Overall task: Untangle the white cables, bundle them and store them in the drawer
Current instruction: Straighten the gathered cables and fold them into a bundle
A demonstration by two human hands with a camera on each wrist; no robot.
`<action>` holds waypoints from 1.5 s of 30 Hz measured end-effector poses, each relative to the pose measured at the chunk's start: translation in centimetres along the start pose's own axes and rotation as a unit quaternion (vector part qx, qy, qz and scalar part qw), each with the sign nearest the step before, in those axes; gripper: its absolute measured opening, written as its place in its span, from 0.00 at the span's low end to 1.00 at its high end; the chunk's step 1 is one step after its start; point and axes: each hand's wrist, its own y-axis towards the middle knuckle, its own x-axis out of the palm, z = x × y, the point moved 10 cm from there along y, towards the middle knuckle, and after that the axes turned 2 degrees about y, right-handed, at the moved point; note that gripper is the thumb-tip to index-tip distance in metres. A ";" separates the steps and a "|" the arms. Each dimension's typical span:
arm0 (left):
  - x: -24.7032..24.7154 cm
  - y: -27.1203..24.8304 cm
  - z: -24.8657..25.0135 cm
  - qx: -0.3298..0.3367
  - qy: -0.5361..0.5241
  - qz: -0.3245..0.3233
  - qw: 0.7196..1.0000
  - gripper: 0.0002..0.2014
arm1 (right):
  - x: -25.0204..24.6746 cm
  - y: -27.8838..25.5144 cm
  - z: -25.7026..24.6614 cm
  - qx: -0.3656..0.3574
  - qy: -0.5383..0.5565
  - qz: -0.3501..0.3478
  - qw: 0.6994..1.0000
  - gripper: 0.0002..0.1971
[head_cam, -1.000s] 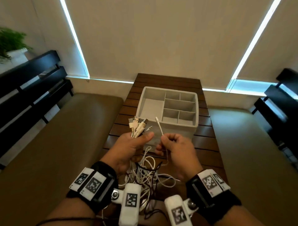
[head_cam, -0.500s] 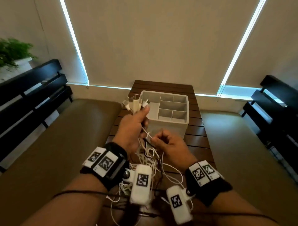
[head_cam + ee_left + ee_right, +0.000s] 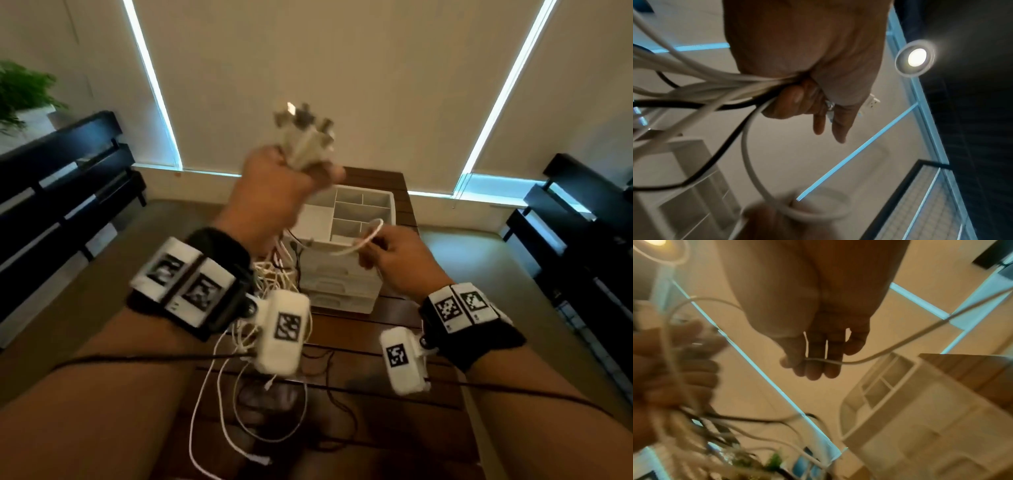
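My left hand (image 3: 274, 192) is raised high above the table and grips a bunch of white cables (image 3: 719, 86) just below their plug ends (image 3: 303, 137). The rest of the white cables (image 3: 267, 284) hang down from it in a tangle, mixed with a thin black cable (image 3: 721, 151). My right hand (image 3: 394, 257) is lower and to the right, over the white drawer organiser (image 3: 342, 274), pinching one white cable (image 3: 363, 240) that loops off its fingers (image 3: 813, 363). The drawers at the organiser's front look closed.
The organiser stands on a dark wooden slatted table (image 3: 394, 342). Loose white cable ends (image 3: 239, 428) trail over the near part of the table. Cushioned benches (image 3: 120, 274) flank the table, with dark slatted backs (image 3: 68, 178) on both sides. A potted plant (image 3: 24, 92) sits far left.
My left hand has lifted the bunch of plug ends well upward, pulling the cables taut. My right hand has drawn one white cable out to the right.
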 end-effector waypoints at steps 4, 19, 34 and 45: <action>4.6 -1.9 -3.7 -0.057 0.031 -0.084 0.994 0.09 | -0.7 1.4 -4.1 -0.082 -0.111 0.002 0.990 0.11; 1.1 1.0 -8.5 -0.204 0.034 0.026 0.978 0.05 | 0.7 -1.4 2.4 0.007 0.093 -0.011 0.996 0.05; -5.5 5.6 -4.7 -0.141 -0.070 0.162 0.974 0.09 | 4.9 -9.5 16.6 0.174 -0.029 -0.040 0.983 0.16; -0.7 4.4 -6.7 -0.154 -0.102 -0.023 0.983 0.14 | -2.7 -6.8 7.1 0.176 -0.119 0.047 0.976 0.18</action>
